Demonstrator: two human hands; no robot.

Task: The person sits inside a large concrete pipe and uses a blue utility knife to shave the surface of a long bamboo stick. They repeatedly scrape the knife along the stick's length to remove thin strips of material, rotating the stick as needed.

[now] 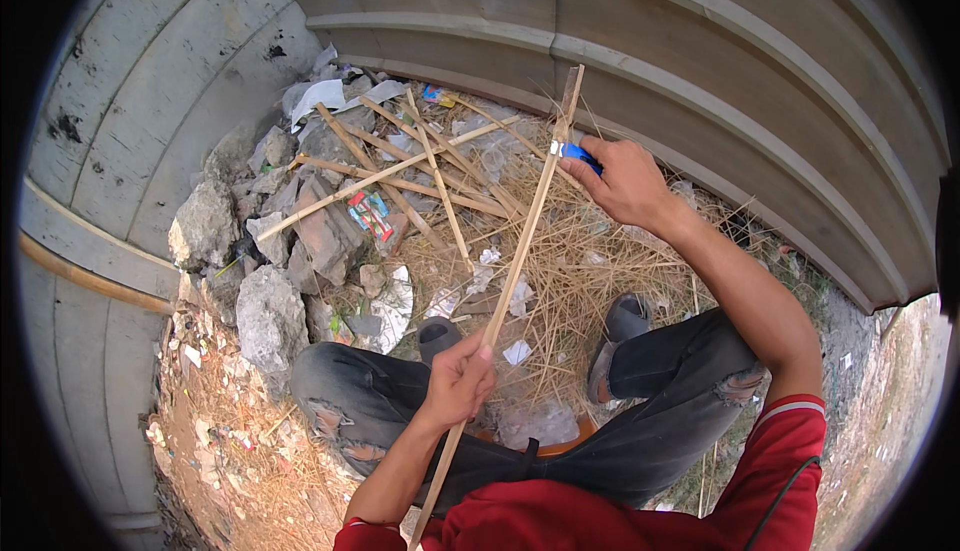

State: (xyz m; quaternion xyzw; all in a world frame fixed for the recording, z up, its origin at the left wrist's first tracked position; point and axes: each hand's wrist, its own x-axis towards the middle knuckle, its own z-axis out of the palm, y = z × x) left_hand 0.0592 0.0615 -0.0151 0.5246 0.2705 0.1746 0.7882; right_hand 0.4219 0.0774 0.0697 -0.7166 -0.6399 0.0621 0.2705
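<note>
Strip (516, 261): one, long, thin, pale wood; lies slantwise in front of the person, from the lower edge between the knees up toward the metal wall (720, 61); upper end darker. Left hand (460, 379): closed around the strip's lower part. Right hand (625, 186): gripping a blue tool (580, 158), its pale end against the strip near the top; exact kind cannot be told. Sticks (410, 169): several, crossed in a loose heap, left of the strip, partly over rocks (270, 316). Wrapper (370, 215): red and blue, among the rocks. Straw (570, 271): scattered, right of the strip. Shoes (627, 318): grey, one pair. Panels (150, 81): grey, stained, far left.
</note>
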